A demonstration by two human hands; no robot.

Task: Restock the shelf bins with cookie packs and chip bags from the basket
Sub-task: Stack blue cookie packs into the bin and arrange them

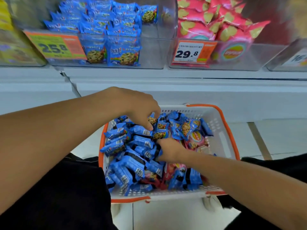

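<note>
A white basket with an orange rim (pixel 221 130) sits below me, full of blue cookie packs (pixel 127 156) with a few pink chip bags (pixel 197 140) among them. My left hand (pixel 137 107) reaches down into the far side of the pile, its fingers curled round a blue cookie pack (pixel 153 121). My right hand (pixel 171 150) is in the middle of the basket, fingers curled into the packs and gripping a blue cookie pack (pixel 157 135). Above, a clear cookie bin (pixel 154 52) holds blue packs, and a clear chip bin (pixel 259 55) holds pink bags.
A white shelf ledge (pixel 166 83) runs between the bins and the basket. Price tags read 25.8 (pixel 54 47) and 29.8 (pixel 191 52). A yellow-product bin (pixel 15 47) stands at the far left and another clear bin (pixel 292 58) at the far right.
</note>
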